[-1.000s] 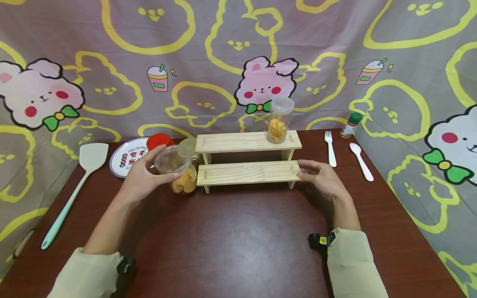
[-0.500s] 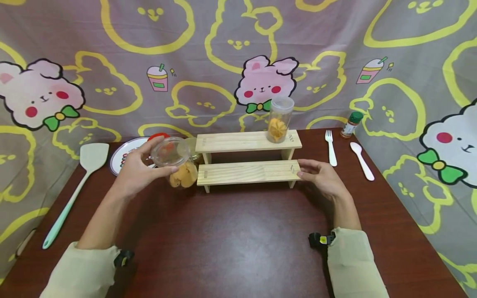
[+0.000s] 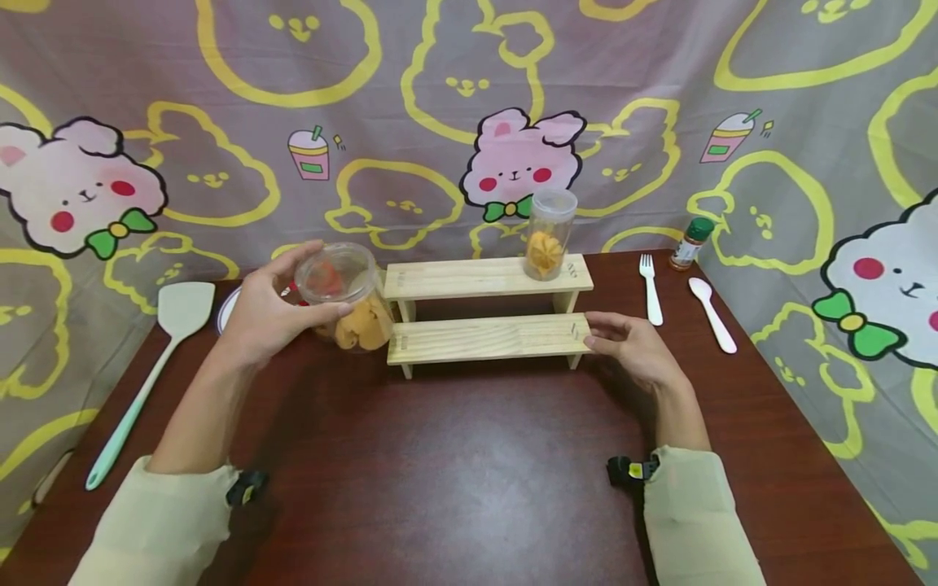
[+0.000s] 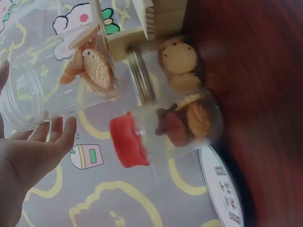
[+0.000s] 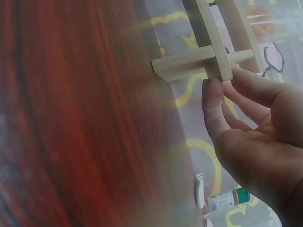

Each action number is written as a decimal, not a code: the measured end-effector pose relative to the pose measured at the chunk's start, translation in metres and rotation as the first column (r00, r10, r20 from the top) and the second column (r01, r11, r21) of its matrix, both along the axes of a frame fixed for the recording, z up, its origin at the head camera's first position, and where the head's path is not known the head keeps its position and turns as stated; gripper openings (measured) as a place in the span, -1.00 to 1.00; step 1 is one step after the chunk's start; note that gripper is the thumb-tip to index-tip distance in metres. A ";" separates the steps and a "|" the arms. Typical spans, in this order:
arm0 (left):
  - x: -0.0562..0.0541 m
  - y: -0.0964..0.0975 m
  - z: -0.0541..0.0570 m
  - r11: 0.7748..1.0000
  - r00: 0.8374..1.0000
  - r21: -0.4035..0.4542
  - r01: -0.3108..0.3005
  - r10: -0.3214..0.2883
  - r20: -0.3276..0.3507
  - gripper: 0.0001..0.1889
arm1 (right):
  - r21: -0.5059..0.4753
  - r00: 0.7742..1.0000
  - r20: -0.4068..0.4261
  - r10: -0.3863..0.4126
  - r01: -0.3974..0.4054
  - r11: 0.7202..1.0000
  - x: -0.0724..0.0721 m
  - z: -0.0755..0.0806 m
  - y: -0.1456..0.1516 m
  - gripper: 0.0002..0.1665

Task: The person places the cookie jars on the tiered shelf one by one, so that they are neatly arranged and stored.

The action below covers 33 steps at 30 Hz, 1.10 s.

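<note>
My left hand (image 3: 264,317) grips a clear jar (image 3: 364,324) of cookies near its lidded top, at the left end of a two-tier wooden shelf (image 3: 487,340). In the left wrist view this jar (image 4: 57,85) is raised clear of the table, its cookies gathered at the bottom. The thumb and fingers of my right hand (image 3: 637,350) pinch the right end of the lower plank; the right wrist view shows the fingertips at the plank's edge (image 5: 220,66). A taller clear jar (image 3: 547,244) with orange cookies stands on the upper plank's right side.
Beside the shelf's left end stand a red-lidded jar (image 4: 177,125) and a gold-lidded jar (image 4: 177,66), near a plate (image 4: 220,189). A spatula (image 3: 185,309) lies far left. A fork (image 3: 649,291), a spoon (image 3: 711,316) and a green-capped bottle (image 3: 690,244) are at right.
My left hand has lifted the jar of cookies up and slightly right, close to the shelf's left end. My right hand has stayed on the lower plank.
</note>
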<state>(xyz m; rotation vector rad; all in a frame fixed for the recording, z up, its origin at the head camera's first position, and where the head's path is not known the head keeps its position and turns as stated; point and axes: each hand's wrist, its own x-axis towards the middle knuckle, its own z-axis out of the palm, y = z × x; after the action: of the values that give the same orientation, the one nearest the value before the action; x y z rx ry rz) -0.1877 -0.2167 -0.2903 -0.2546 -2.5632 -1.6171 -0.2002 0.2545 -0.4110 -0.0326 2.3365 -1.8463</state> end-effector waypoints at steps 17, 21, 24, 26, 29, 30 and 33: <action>-0.015 0.028 0.036 0.987 0.999 0.155 0.040 -0.040 -0.006 -0.11 | 0.027 1.000 0.000 0.003 -0.003 1.000 0.000 0.000 -0.001 -0.41; -0.025 0.037 0.035 0.988 0.999 0.150 0.045 -0.041 -0.031 -0.09 | 0.027 1.000 -0.005 -0.001 0.002 1.000 0.000 0.001 0.000 -0.42; -0.031 0.043 0.032 0.989 0.999 0.139 0.043 -0.040 -0.026 -0.08 | 0.025 1.000 -0.008 0.000 0.000 1.000 0.000 0.000 0.000 -0.42; -0.035 0.046 0.030 0.990 0.999 0.132 0.047 -0.045 -0.022 -0.08 | 0.021 1.000 -0.009 0.003 -0.002 1.000 0.000 0.000 0.000 -0.41; -0.039 0.050 0.029 0.989 0.998 0.132 0.059 -0.058 -0.014 -0.08 | 0.015 1.000 -0.008 0.005 -0.005 1.000 0.000 0.000 0.000 -0.41; -0.041 0.052 0.029 0.990 0.998 0.127 0.060 -0.059 -0.011 -0.08 | 0.015 1.000 -0.009 0.004 -0.004 1.000 0.001 0.000 0.000 -0.41; -0.046 0.057 0.028 0.987 0.998 0.145 0.070 -0.069 -0.013 -0.09 | 0.012 1.000 -0.010 0.004 -0.004 1.000 0.001 0.001 0.000 -0.42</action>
<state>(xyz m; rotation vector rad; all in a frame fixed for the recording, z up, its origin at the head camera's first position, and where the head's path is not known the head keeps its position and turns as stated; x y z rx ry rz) -0.2339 -0.1597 -0.2628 -0.3408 -2.4407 -1.8137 -0.1995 0.2541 -0.4104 -0.0452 2.3520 -1.8345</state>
